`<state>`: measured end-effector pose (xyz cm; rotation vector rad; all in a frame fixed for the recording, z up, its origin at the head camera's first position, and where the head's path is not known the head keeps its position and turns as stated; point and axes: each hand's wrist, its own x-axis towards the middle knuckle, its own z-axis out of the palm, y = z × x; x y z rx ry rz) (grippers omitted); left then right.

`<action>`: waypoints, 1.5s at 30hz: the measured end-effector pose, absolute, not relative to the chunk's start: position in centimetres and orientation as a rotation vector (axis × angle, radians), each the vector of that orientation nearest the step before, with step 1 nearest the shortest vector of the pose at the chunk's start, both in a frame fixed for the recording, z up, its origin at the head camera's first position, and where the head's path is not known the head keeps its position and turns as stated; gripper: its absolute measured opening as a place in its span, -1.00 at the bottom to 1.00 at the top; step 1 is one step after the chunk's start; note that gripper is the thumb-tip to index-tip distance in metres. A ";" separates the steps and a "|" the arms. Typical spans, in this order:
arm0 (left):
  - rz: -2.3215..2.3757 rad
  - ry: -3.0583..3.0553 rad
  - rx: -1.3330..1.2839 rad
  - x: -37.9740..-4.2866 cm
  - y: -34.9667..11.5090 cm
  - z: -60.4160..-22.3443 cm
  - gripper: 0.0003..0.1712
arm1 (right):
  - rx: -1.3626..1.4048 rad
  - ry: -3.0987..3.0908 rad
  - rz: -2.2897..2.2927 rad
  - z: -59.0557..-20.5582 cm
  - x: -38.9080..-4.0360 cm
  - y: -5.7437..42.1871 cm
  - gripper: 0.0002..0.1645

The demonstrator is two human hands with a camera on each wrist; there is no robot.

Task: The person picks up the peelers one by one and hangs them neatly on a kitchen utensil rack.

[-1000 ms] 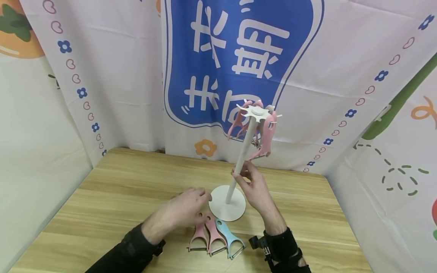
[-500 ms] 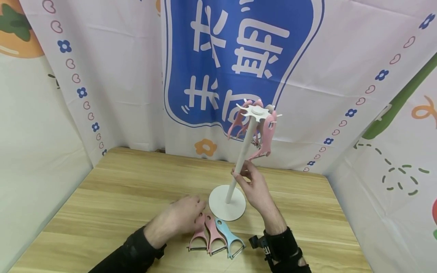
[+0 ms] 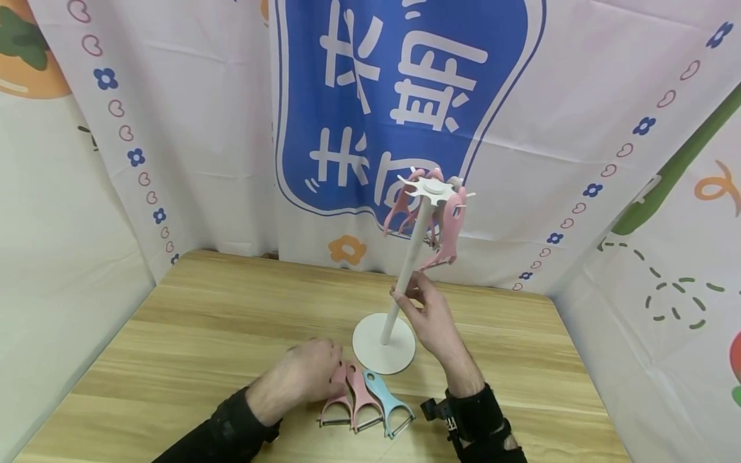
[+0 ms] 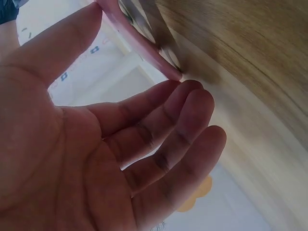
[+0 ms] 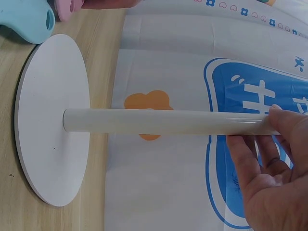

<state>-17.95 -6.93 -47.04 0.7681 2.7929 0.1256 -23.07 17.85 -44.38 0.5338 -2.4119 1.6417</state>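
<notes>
Three peelers lie side by side on the wooden table: a left pink peeler (image 3: 338, 402), another pink peeler (image 3: 365, 399) and a light blue peeler (image 3: 390, 404). My left hand (image 3: 307, 373) is beside the left one; in the left wrist view the thumb and index fingertips (image 4: 187, 86) touch its handle, wide apart, with the other fingers loosely bent. With thumb and fingers, my right hand (image 3: 431, 321) holds the white post (image 5: 168, 121) of a rack, midway up. Several pink peelers (image 3: 451, 225) hang from the rack's hooked top (image 3: 434, 188).
The rack's round white base (image 3: 373, 357) rests on the table (image 3: 231, 308), just behind the loose peelers. A printed cloth backdrop (image 3: 231, 161) rises along the back edge, with white cloth at both sides.
My left hand has come down and left from the rack base to the left pink peeler's handle. The right hand keeps its hold on the post, and the loose peelers have not moved.
</notes>
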 end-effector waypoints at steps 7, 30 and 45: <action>0.161 2.730 0.736 -18.1 -7.2 -46.8 -0.40 | 0.541 -2.406 1.647 -44.3 -23.1 17.8 -0.68; 0.196 2.766 0.820 -19.5 -8.8 -47.1 -0.68 | 0.535 -2.409 1.669 -44.4 -23.1 17.9 -0.69; 0.316 2.856 0.925 -20.3 -9.6 -47.1 -0.79 | 0.547 -2.408 1.675 -44.3 -23.1 17.9 -0.72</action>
